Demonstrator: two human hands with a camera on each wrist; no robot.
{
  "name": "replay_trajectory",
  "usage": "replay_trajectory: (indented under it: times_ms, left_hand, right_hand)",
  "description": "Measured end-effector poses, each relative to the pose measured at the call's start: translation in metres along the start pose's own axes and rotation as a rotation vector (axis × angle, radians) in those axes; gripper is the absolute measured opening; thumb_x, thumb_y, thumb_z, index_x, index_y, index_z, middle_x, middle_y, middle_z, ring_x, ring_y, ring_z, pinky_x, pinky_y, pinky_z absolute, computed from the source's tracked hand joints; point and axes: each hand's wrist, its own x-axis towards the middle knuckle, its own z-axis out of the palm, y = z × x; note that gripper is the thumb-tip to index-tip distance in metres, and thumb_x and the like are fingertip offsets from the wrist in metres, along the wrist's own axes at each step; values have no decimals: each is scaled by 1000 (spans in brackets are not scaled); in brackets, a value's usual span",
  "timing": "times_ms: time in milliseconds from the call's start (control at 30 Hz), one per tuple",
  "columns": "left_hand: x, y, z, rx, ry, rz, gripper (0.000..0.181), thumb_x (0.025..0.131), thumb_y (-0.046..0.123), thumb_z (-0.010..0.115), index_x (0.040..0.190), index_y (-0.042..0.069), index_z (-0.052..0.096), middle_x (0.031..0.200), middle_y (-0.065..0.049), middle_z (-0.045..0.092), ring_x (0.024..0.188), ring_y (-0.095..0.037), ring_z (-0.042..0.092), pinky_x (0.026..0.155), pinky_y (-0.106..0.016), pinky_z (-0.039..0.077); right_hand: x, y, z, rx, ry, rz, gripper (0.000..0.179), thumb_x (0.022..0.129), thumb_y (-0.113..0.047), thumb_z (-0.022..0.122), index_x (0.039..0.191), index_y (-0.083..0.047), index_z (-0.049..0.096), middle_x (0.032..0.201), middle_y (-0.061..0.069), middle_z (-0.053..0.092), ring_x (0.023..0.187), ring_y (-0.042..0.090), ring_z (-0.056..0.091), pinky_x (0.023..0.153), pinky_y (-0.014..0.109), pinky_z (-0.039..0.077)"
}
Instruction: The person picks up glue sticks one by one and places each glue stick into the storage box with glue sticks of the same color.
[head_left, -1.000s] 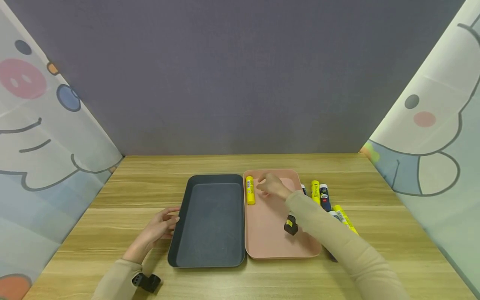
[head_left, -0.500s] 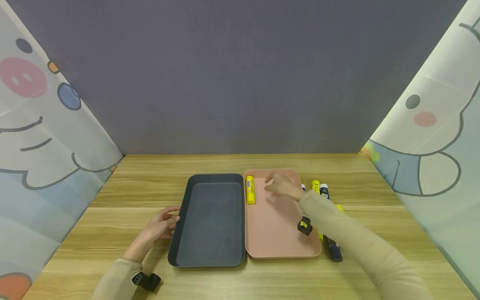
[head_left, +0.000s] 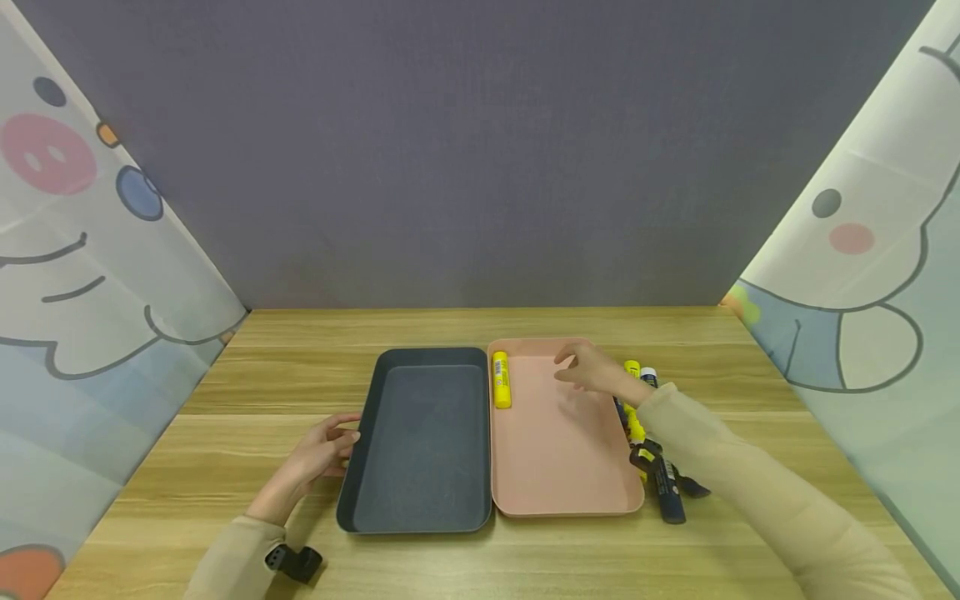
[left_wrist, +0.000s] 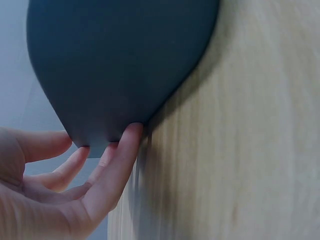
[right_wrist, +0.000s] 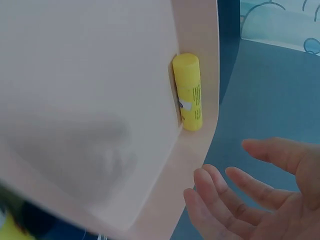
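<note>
We see a grey panel (head_left: 480, 158) rising behind a wooden table (head_left: 285, 375), both as they were a second ago. On the table, the dark tray (head_left: 423, 450) and the pink tray (head_left: 562, 475) stand side by side, in the same places as before. The right sleeve (head_left: 772, 483) has shifted to the right with its arm; it runs off the bottom of the head view and covers a yellow tube that we could see lying on the table a second ago. The right hand (head_left: 592, 368) has drawn away from the pink tray's left side and now hovers over its far right part, thumb and fingertips apart and loosely bent. The left hand (head_left: 318, 454) has stayed at the dark tray's left wall, its thumb and fairly straight fingers spread and touching it; some of its fingers are partly hidden behind others. To the right of the pink tray lie several yellow and dark tubes (head_left: 670, 496), half hidden by the right wrist and its black camera (head_left: 647, 457), so we cannot count them; the right wrist view shows them only as a cut-off blur. Smallest, one yellow stick (head_left: 502, 380) lies unmoved inside the pink tray, along its left wall near the far corner, its print too small for us to read.
</note>
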Motion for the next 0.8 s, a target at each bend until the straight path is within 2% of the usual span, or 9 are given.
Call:
replay_trajectory:
  times_ms: [133, 267, 400, 533, 633, 800]
  left_hand:
    - [0, 0, 0, -3, 3, -1, 44, 93, 9, 43, 133, -4, 29, 113, -25, 48, 74, -18, 60, 61, -37, 50]
    - [0, 1, 0, -8, 10, -3, 44, 92, 9, 43, 132, -4, 29, 112, -24, 48, 74, -19, 60, 61, -38, 50]
    - [0, 0, 0, -5, 6, -2, 44, 93, 9, 43, 132, -4, 29, 113, -25, 47, 76, -19, 60, 62, -38, 50]
    - [-1, 0, 0, 4, 4, 2, 44, 93, 9, 43, 133, -4, 29, 114, -26, 47, 75, -19, 59, 62, -38, 50]
    - [0, 0, 1, 8, 10, 3, 43, 93, 8, 43, 132, -4, 30, 113, -26, 48, 74, -18, 58, 61, -38, 50]
    - [-1, 1, 1, 8, 9, 3, 44, 93, 9, 43, 132, -3, 30, 112, -25, 49, 75, -19, 59, 62, -37, 50]
  right_hand:
    - [-7, 4, -10, -13, -14, 18, 37, 87, -13, 55, 117, 7, 48, 90, 19, 56, 73, 31, 57, 60, 37, 48]
    - [-11, 11, -19, -7, 1, 22, 38, 87, -13, 54, 118, 8, 47, 93, 21, 55, 75, 32, 57, 64, 37, 49]
    - [-15, 18, -27, -6, 19, 24, 37, 88, -12, 53, 119, 8, 47, 96, 23, 54, 74, 33, 58, 59, 37, 49]
    - [-20, 24, -34, -7, 29, 33, 39, 88, -12, 52, 120, 10, 45, 97, 25, 54, 73, 31, 58, 59, 38, 49]
    - [-24, 29, -38, -6, 41, 12, 41, 88, -12, 52, 119, 13, 44, 95, 27, 55, 69, 26, 59, 62, 38, 49]
    - [-28, 40, -45, -22, 69, -18, 40, 87, -9, 50, 116, 17, 44, 93, 29, 56, 63, 22, 57, 59, 39, 48]
